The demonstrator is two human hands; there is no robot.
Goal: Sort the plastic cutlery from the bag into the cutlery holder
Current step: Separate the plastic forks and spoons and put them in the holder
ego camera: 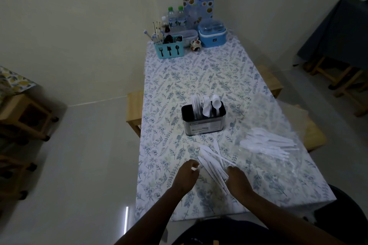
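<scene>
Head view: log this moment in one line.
left hand pinches white piece | right hand on knives | holder part filled | bag holds cutlery

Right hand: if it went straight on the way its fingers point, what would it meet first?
The loose plastic knives. The right hand points forward-left, and its fingers look to be at the pile's edge, though contact is hard to judge.

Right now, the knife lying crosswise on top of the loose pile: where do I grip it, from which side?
Pinch the crosswise knife at its right end, which sticks out past the knife pile close to the right hand. Come from above on the right: it lies flat on top, so that free end probably lifts without dragging the others.
</scene>
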